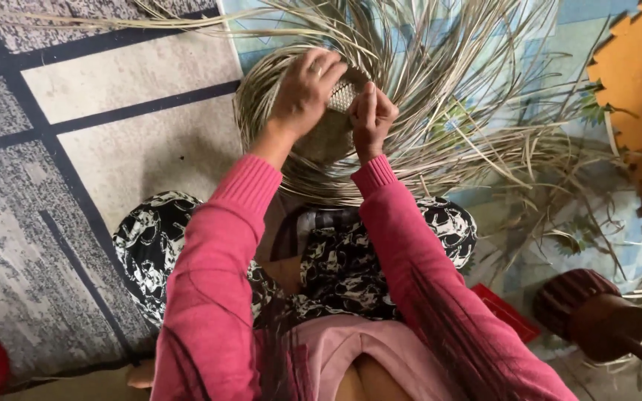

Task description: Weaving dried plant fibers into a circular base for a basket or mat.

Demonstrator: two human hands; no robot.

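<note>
Weaving (339, 96) sat between the two hands, a small patch of tight pale mesh at the hub of a round coil of strips (291, 163) that rested on the person's lap. From that hub long loose strips (484, 111) fanned up and to the right, over the blue patterned mat (596, 44), so their long axis ran away from the body. The left hand (306, 89) lay over the upper left edge of the mesh, wrist bent, its fingers curled down onto the strips and pressed together; what exactly they pinched was hidden under the hand. The right hand (371, 115) stood just beside the mesh on its right, fingers bunched and folded in as if nipping a strip, though the strip itself could not be made out. Both hands touched the work and were about equally near the mesh, the left slightly above it, the right slightly below. Both forearms in pink sleeves reached forward from the body, elbows bent, converging on the hub. A grey rug (113, 156) with dark lines lay at left, an orange foam tile (633, 67) at upper right, and a brown wooden mallet (596, 315) at lower right, well apart from the hands.
</note>
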